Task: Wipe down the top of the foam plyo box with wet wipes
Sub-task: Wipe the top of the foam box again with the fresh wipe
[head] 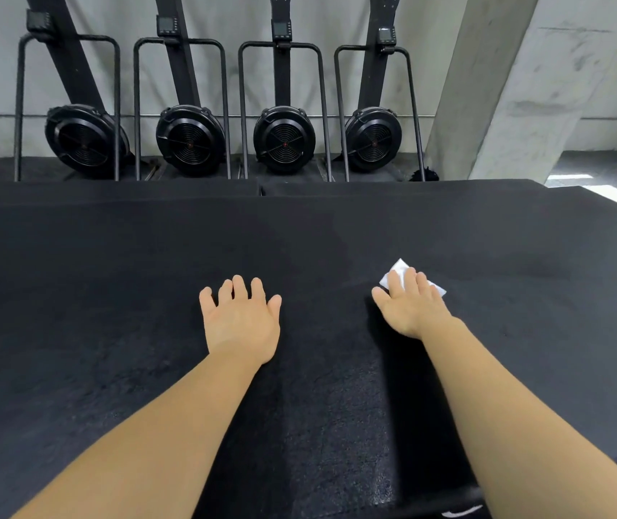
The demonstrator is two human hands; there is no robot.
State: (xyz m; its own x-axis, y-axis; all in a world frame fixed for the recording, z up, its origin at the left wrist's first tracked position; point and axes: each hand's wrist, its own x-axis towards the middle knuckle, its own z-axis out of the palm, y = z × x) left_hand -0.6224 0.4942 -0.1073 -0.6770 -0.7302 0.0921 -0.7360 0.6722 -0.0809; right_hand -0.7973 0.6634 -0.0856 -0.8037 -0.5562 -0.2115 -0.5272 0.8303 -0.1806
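Note:
The black foam plyo box [112,301] fills most of the view, its textured top wide and flat. My right hand [410,307] presses a white wet wipe [398,273] flat on the top with straight fingers, right of centre. Only the wipe's far corner and right edge show past my fingers. My left hand [241,318] rests palm down on the box top near the middle, fingers spread, holding nothing. A slightly darker streak runs across the surface near the wipe.
Beyond the box's far edge stand several black fan machines [284,138] in a row against a grey wall. A concrete pillar [505,88] rises at the right. Another black box top [374,189] lies behind the first.

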